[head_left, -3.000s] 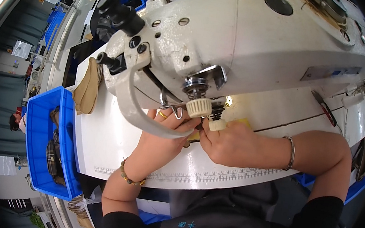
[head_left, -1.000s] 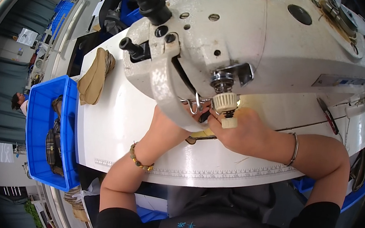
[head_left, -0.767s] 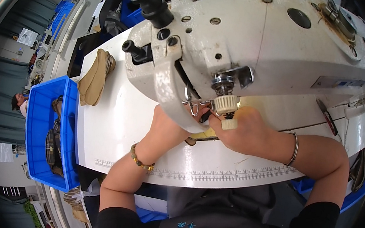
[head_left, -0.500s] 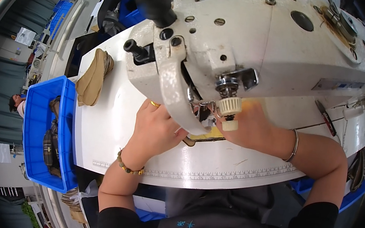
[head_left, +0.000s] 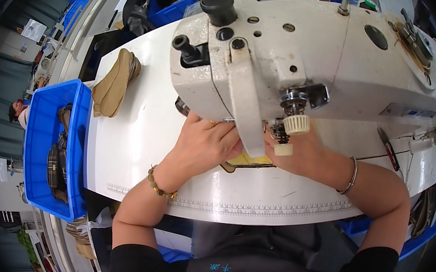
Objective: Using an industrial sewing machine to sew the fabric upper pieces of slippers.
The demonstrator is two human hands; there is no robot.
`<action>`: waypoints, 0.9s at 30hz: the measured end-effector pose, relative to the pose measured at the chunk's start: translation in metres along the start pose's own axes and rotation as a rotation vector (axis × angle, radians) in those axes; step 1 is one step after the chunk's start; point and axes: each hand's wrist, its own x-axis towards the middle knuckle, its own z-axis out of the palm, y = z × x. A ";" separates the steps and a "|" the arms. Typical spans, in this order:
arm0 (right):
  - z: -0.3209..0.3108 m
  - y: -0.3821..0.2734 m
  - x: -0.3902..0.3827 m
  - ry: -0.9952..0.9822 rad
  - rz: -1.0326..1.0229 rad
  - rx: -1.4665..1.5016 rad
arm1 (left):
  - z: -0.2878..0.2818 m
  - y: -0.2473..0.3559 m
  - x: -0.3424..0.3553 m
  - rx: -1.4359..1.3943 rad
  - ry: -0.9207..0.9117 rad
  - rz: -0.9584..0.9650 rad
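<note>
My left hand (head_left: 206, 144) is closed, knuckles up and fingers curled, at the left side of the sewing machine's (head_left: 272, 45) head. Its fingertips press at a yellow sheet piece with a dark edge (head_left: 252, 161), lying on the white bed below the needle area. On the other side, my right hand (head_left: 303, 153) curls in toward the same piece, with its fingertips partly hidden behind the machine's cream tension knobs (head_left: 296, 124). A bit of dark patterned material (head_left: 182, 106) shows beyond my left hand. The needle itself is hidden.
Stacked tan pieces (head_left: 115, 82) lie at the table's left. A blue bin (head_left: 32, 140) holding dark plaid pieces stands beyond that edge. Red-and-black snips (head_left: 389, 149) lie at right, and a printed ruler strip (head_left: 230, 209) follows the near edge.
The view has shifted, so the machine sits farther right in it. My left hand has turned and slid closer to the machine's lever. My right hand stays nearly in place.
</note>
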 end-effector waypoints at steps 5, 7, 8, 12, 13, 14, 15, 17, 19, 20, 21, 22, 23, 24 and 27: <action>0.001 0.002 -0.001 -0.043 0.004 0.028 | 0.002 -0.002 0.002 0.014 -0.083 -0.017; 0.001 0.003 -0.001 -0.040 -0.004 0.031 | 0.000 -0.002 0.003 0.016 -0.119 -0.023; -0.001 0.002 -0.001 -0.070 -0.007 0.009 | -0.004 0.001 0.005 0.002 -0.158 -0.025; -0.012 -0.003 -0.004 -0.099 -0.236 -0.123 | -0.006 0.002 -0.001 0.033 -0.201 -0.012; -0.014 -0.007 -0.003 -0.099 -0.239 -0.122 | -0.004 0.001 -0.003 0.036 -0.201 -0.015; -0.016 -0.011 -0.002 -0.091 -0.225 -0.169 | 0.002 0.001 -0.003 0.032 -0.110 0.037; -0.017 -0.013 -0.002 -0.084 -0.210 -0.216 | 0.005 0.001 -0.004 0.029 -0.019 0.088; -0.014 -0.013 -0.003 -0.065 -0.209 -0.192 | 0.004 0.000 -0.003 0.018 -0.016 0.086; -0.010 -0.011 -0.005 -0.045 -0.207 -0.168 | 0.003 0.001 -0.001 0.007 -0.014 0.086; -0.008 -0.010 -0.005 -0.021 -0.180 -0.122 | 0.001 0.000 -0.001 0.001 -0.025 0.084; -0.007 -0.009 -0.005 0.003 -0.153 -0.075 | 0.000 0.000 -0.001 -0.006 -0.036 0.082; -0.007 -0.009 -0.004 0.003 -0.154 -0.075 | 0.001 -0.001 -0.002 -0.006 -0.036 0.081; -0.008 -0.009 -0.004 -0.027 -0.149 -0.073 | 0.001 -0.001 -0.003 -0.002 -0.038 0.085; -0.008 -0.009 -0.004 -0.056 -0.145 -0.072 | 0.001 0.000 -0.004 0.002 -0.040 0.089; -0.005 -0.008 -0.005 0.006 -0.173 -0.056 | 0.001 0.001 -0.001 0.005 -0.038 0.102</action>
